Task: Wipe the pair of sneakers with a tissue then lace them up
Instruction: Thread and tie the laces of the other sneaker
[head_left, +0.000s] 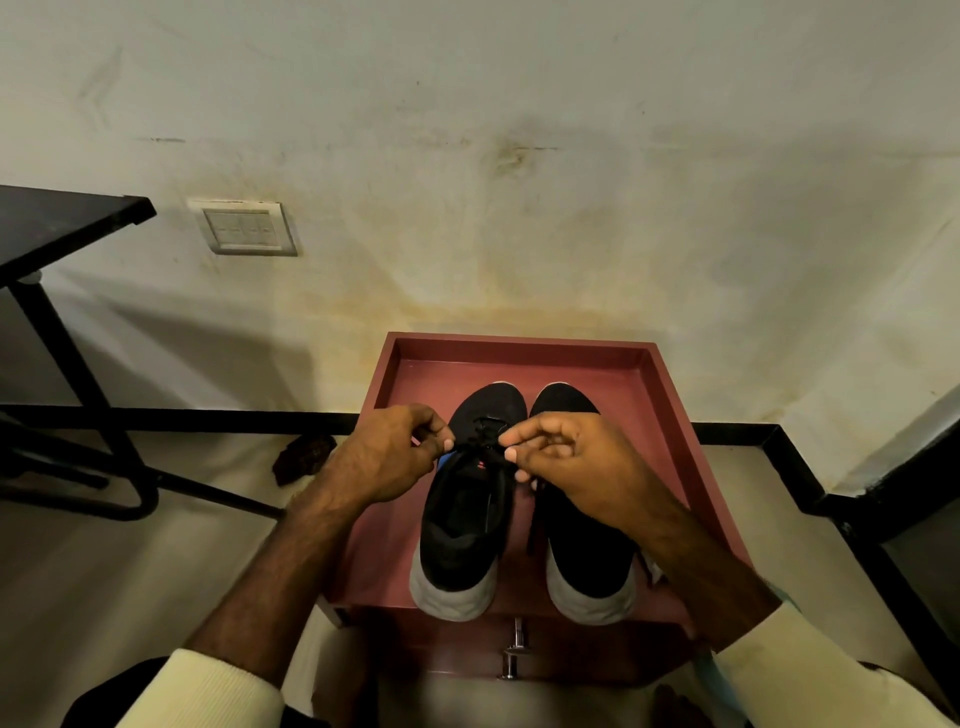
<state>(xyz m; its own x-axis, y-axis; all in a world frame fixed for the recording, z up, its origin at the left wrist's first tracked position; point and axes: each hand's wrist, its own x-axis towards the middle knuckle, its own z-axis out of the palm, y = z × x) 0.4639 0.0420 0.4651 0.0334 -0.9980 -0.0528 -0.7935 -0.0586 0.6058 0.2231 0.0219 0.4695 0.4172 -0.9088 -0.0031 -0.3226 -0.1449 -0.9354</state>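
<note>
My left hand (384, 457) and my right hand (571, 467) each pinch one end of the black lace (480, 441). The sneaker (467, 519) stands between them on the red cabinet (519, 345), and the other sneaker (587, 551) is under my right wrist. I think I must pull both ends equally, so the lacing lies flat.

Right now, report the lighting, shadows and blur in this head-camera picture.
Head view: dim warm light; black lace barely separates from the black mesh sneaker beneath; the dark table shadows the stained cream wall; metal drawer handle at bottom edge looks blurred.
</note>
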